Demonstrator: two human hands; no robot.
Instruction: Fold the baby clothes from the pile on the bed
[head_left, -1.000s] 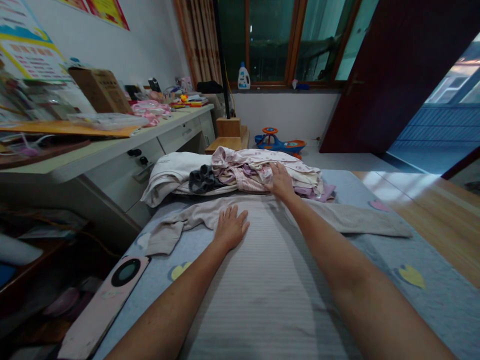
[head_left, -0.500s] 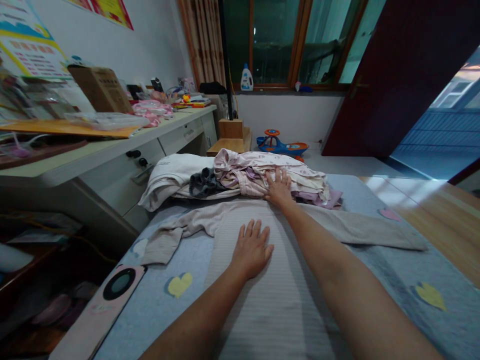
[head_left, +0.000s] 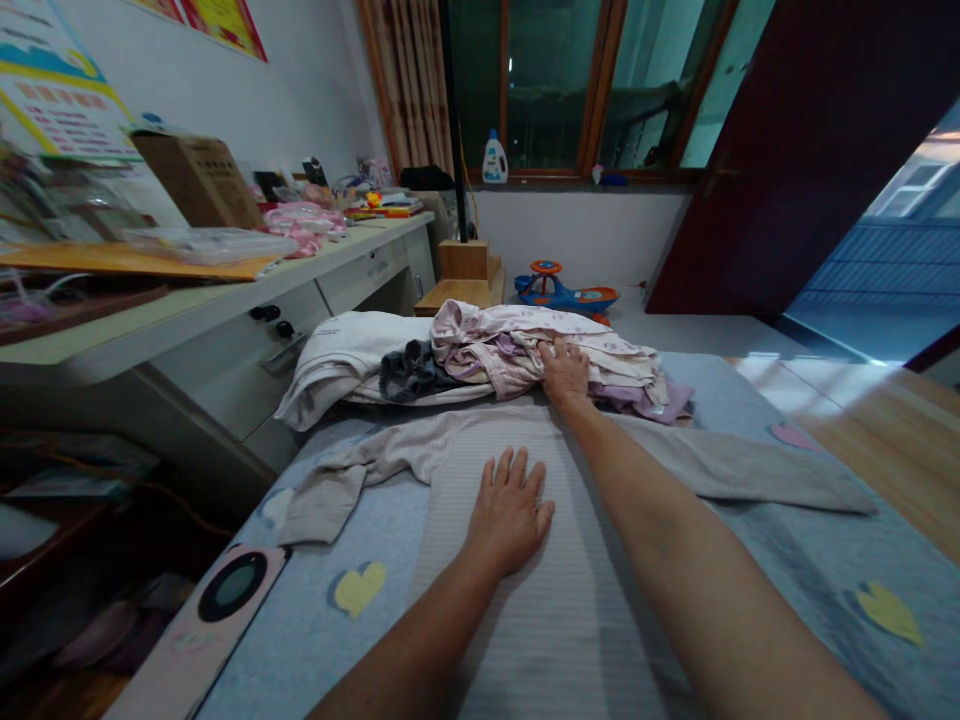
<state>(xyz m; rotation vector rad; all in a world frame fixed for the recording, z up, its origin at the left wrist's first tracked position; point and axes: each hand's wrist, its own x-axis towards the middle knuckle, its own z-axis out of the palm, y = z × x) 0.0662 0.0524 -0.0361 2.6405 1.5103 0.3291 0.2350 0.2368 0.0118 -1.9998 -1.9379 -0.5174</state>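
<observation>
My left hand (head_left: 511, 512) palm-down on striped shirt (head_left: 555, 630), fingers slightly spread, holding nothing. Shirt laid out across bed (head_left: 296, 650). My right hand (head_left: 567, 376) farther forward, against clothes pile (head_left: 499, 350); can't tell if gripping.

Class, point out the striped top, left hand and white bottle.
Striped top (head_left: 566, 600), head view: middle of its body.
Left hand (head_left: 510, 514), head view: its back.
White bottle (head_left: 494, 164), head view: its side.

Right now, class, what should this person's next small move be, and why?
Perhaps slide the left hand across to the bent sleeve on its side and straighten it. That sleeve lies kinked and wrinkled, while the opposite sleeve stretches nearly straight, and the left hand, flat on the striped garment, grips nothing.
</observation>
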